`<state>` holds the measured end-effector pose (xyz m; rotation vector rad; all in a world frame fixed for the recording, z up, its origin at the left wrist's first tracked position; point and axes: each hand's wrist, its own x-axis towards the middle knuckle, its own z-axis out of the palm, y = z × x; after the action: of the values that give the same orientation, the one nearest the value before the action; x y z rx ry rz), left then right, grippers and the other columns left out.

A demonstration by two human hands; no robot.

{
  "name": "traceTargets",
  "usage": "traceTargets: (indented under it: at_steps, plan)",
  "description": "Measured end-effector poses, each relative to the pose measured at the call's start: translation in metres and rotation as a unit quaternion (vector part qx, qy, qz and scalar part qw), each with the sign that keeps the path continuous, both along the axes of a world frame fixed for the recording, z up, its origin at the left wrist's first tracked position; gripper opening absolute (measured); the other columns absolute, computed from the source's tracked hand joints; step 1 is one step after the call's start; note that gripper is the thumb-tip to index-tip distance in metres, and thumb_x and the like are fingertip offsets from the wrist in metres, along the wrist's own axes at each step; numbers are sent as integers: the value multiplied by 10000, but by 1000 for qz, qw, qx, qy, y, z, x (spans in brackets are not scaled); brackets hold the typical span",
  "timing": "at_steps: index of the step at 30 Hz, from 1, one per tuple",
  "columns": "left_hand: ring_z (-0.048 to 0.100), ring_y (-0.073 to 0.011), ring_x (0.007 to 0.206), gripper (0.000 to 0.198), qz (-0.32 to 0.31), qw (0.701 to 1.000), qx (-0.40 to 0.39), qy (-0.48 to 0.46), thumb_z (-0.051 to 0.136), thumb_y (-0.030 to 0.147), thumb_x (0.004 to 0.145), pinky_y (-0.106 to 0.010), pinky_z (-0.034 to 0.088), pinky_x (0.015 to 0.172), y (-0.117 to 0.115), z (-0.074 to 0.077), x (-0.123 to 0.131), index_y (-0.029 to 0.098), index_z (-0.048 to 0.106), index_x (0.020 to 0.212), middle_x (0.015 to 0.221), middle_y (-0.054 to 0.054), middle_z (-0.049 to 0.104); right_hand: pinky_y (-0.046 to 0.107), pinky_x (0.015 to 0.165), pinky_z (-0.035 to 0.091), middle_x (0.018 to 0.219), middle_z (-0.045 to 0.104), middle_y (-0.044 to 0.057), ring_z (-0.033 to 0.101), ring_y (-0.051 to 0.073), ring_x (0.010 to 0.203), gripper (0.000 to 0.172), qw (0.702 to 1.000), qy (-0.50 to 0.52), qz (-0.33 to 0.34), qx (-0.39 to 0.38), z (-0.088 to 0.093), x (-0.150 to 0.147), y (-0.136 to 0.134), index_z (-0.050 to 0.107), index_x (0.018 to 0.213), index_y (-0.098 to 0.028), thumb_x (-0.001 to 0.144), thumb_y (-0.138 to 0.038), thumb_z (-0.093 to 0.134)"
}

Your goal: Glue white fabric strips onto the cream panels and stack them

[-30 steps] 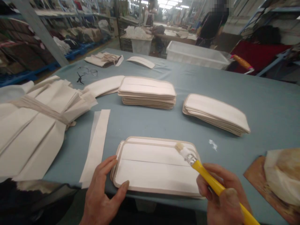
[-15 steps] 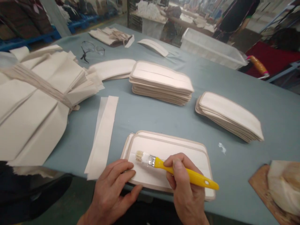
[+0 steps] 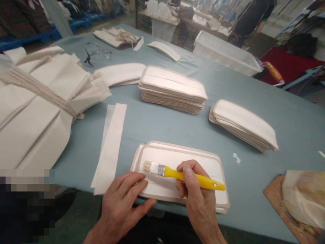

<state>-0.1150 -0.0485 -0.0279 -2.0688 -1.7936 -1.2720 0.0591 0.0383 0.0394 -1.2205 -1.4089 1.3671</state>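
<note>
Our right hand (image 3: pixel 196 193) pinches a yellow-handled, pale-bristled brush (image 3: pixel 172 172) between thumb and fingers partway along the handle, probably for fine control, bristles at the left end of a white, beige-edged rectangular panel (image 3: pixel 162 190). Our left hand (image 3: pixel 122 200) rests thumb spread from fingers at that panel's near left corner, seemingly to steady it. The panel lies atop others at the blue-green desk's (image 3: pixel 157 128) near edge, likely for easy reach. Beyond, two piles of similar panels (image 3: pixel 175 79) (image 3: pixel 245 118) stand apart, perhaps to avoid mixing.
</note>
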Motion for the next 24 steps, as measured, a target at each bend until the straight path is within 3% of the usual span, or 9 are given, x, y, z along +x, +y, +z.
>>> traceTargets:
  at_steps: [5, 11, 13, 17, 20, 24]
  plan:
    - [732, -216, 996, 236, 6, 1000, 10, 4, 786, 350, 913, -330, 617, 934, 1, -1, 1, 217, 692, 1084, 1039, -75, 772, 202, 465, 373, 553, 545, -49, 476, 116, 482, 403, 999, -5, -44, 28, -10, 13, -8, 596, 869, -215, 1030, -584, 618]
    - [722, -220, 1004, 249, 12, 1000, 7, 21, 786, 341, 917, -337, 606, 942, 1, -4, 1, 217, 686, 1108, 1055, -78, 762, 216, 541, 503, 700, 663, -13, 612, 135, 586, 188, 992, -5, -8, 128, -24, 32, -23, 665, 982, -227, 1060, -390, 612]
    - [721, -223, 1010, 258, 14, 999, 6, 30, 790, 340, 912, -338, 601, 941, 1, -4, 1, 209, 684, 1107, 1063, -80, 762, 233, 590, 527, 767, 686, -3, 641, 141, 637, 66, 973, -40, 30, 226, -21, 37, -22, 665, 1028, -247, 1040, -267, 604]
    - [725, -219, 1001, 248, 17, 999, 15, 37, 787, 342, 912, -332, 601, 927, 4, -3, 2, 210, 681, 1094, 1055, -77, 764, 244, 573, 499, 783, 693, 2, 635, 150, 627, 231, 881, -155, 120, 430, -15, 40, -16, 656, 1090, -279, 935, -107, 643]
    - [728, -210, 982, 234, 20, 999, 14, 32, 794, 332, 906, -324, 603, 916, 6, -2, 0, 239, 686, 1091, 1044, -55, 768, 241, 523, 440, 695, 646, -19, 558, 139, 548, 205, 847, -212, 121, 472, -19, 38, -15, 654, 1011, -273, 929, -85, 656]
    - [714, -203, 1009, 264, 11, 1000, -3, -7, 840, 294, 859, -306, 564, 967, -3, -4, -4, 260, 729, 1096, 1076, -36, 773, 239, 551, 444, 730, 647, -7, 565, 136, 586, 208, 859, -199, 118, 457, -23, 40, -18, 656, 1025, -261, 928, -77, 667]
